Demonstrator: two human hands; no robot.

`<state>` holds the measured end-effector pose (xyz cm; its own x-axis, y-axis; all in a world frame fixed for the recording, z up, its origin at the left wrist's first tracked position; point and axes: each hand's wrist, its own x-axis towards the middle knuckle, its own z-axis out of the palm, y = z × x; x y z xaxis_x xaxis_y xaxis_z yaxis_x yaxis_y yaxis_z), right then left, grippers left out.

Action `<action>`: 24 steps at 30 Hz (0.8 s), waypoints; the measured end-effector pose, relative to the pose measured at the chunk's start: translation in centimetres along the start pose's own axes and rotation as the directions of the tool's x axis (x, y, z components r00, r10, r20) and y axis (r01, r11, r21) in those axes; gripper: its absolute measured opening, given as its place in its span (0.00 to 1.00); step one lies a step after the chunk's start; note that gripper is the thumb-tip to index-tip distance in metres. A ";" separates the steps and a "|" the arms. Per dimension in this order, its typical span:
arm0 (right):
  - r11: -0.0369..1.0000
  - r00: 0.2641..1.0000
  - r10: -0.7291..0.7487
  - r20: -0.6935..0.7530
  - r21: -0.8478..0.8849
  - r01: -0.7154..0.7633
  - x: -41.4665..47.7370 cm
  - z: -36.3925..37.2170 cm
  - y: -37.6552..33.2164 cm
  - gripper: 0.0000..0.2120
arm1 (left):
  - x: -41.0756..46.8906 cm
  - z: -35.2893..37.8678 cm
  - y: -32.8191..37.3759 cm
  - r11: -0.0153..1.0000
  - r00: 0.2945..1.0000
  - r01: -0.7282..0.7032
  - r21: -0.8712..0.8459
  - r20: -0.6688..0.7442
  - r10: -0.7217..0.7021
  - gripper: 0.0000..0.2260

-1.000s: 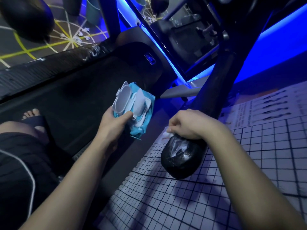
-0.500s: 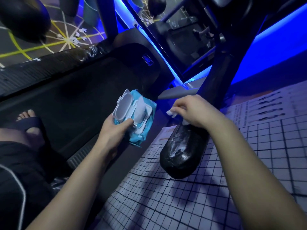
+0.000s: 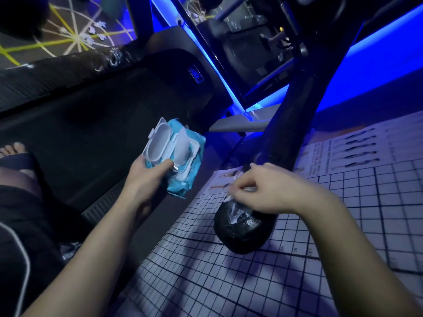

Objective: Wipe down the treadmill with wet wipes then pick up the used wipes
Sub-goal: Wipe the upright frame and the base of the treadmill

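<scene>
Our left grip (image 3: 146, 179) clasps the soft teal wipes pack (image 3: 180, 188), white lid (image 3: 158, 143) open, sheet (image 3: 180, 143) poking out; right grip (image 3: 270, 188) pinches a white wipe (image 3: 229, 197), now lower on the glossy black handle (image 3: 242, 225).

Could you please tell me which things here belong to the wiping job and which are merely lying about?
Job in hand:
- wipes pack, lid open, held by the left hand
- white wipe, pinched by the right hand
- wet-streaked treadmill handrail
- treadmill belt

Lying about:
- grid mat
- exercise chart
- web-patterned floor
</scene>
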<state>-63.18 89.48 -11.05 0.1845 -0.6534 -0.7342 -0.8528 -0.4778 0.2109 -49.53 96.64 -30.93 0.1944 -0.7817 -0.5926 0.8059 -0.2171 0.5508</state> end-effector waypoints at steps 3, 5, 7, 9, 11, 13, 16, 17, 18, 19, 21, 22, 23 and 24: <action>0.994 1.000 -0.013 0.004 0.108 0.012 0.3 -0.9 0.8 0.14 | 0.6 -0.1 0.0 1.000 1.000 0.004 -0.003 -0.002 -0.004 0.15; 0.993 0.996 -0.005 -0.091 0.121 0.016 1.8 -1.6 1.7 0.16 | 0.9 0.0 -0.3 1.000 1.000 0.009 0.002 0.006 -0.009 0.16; 0.989 0.966 0.029 -0.257 0.147 0.009 3.8 -2.3 2.8 0.16 | 1.1 0.2 -0.5 1.000 1.000 0.016 0.015 0.009 -0.017 0.16; 0.985 0.932 0.085 -0.352 0.171 -0.026 6.2 -2.6 4.5 0.17 | 1.3 0.4 -0.6 0.999 1.000 0.015 0.041 0.009 -0.016 0.17; 0.992 0.947 0.117 -0.299 0.070 -0.101 8.3 -2.3 5.8 0.16 | 1.4 0.6 -0.8 0.998 1.000 0.009 0.063 0.019 -0.010 0.16; 0.982 0.967 0.180 -0.179 -0.025 -0.187 9.2 -1.8 6.3 0.15 | 1.4 0.9 -0.8 0.997 1.000 0.005 0.079 0.025 -0.007 0.16; 0.981 0.967 0.196 -0.161 0.026 -0.194 8.4 -1.4 5.5 0.20 | 1.5 1.3 -0.6 0.995 0.999 -0.009 0.100 0.042 0.005 0.16; 0.984 0.970 0.179 -0.161 0.045 -0.174 7.7 -1.2 5.1 0.23 | 1.5 1.3 -0.4 0.995 0.999 -0.013 0.099 0.046 0.008 0.16; 0.989 0.976 0.149 -0.159 0.051 -0.142 7.1 -1.1 4.9 0.27 | 1.5 1.4 -0.2 0.996 0.999 -0.016 0.093 0.049 0.012 0.15; 0.992 0.981 0.120 -0.154 0.066 -0.111 6.4 -1.0 4.7 0.29 | 1.4 1.4 0.0 0.996 0.998 -0.021 0.086 0.052 0.016 0.15; 0.993 0.990 0.049 -0.132 0.116 -0.034 4.8 -0.5 4.4 0.31 | 1.5 1.3 0.3 0.997 0.998 -0.028 0.065 0.059 0.025 0.16; 0.991 0.993 0.009 -0.120 0.133 0.007 4.1 -0.2 4.1 0.29 | 1.6 1.2 0.5 0.998 0.998 -0.033 0.055 0.061 0.030 0.16; 0.989 0.993 -0.026 -0.115 0.141 0.042 3.4 0.1 3.7 0.26 | 1.6 1.1 0.7 0.998 0.998 -0.037 0.052 0.061 0.034 0.16; 0.988 0.992 -0.055 -0.114 0.141 0.070 3.0 0.1 3.4 0.22 | 1.7 1.1 0.7 0.998 0.998 -0.038 0.056 0.057 0.035 0.16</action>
<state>-65.56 85.95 -12.58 0.2850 -0.6889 -0.6665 -0.8979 -0.4353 0.0660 -49.21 94.49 -30.93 0.1903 -0.8209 -0.5384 0.7652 -0.2195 0.6052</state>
